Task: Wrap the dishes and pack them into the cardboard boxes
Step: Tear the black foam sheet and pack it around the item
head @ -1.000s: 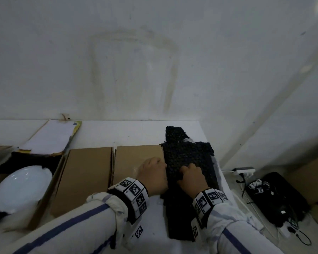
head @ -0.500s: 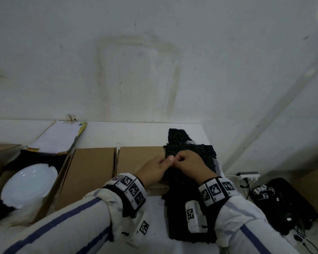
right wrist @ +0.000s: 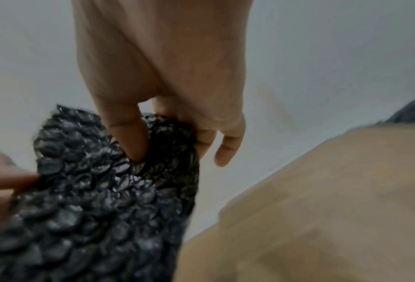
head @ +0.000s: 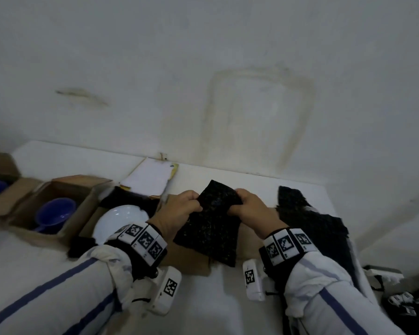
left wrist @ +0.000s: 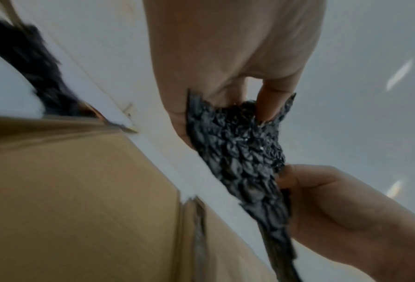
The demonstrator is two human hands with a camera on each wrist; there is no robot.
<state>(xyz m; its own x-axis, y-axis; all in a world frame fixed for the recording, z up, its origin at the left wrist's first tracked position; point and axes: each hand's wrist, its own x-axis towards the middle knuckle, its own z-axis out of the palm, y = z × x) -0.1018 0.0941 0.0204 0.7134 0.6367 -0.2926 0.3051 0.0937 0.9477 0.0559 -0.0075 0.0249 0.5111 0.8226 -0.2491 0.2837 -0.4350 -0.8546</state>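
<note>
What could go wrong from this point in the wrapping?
Both the left hand and right hand pinch only the top edge of the black bubble wrap sheet, so it may slip or tear. The white plate sits unwrapped in the cardboard box, so it could chip.

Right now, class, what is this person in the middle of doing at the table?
The person is holding up a sheet of black bubble wrap, the left hand and right hand each gripping a top corner. More black wrap lies on the table to the right. To the left, a white plate and a blue cup sit in open cardboard boxes, not yet wrapped.
</note>
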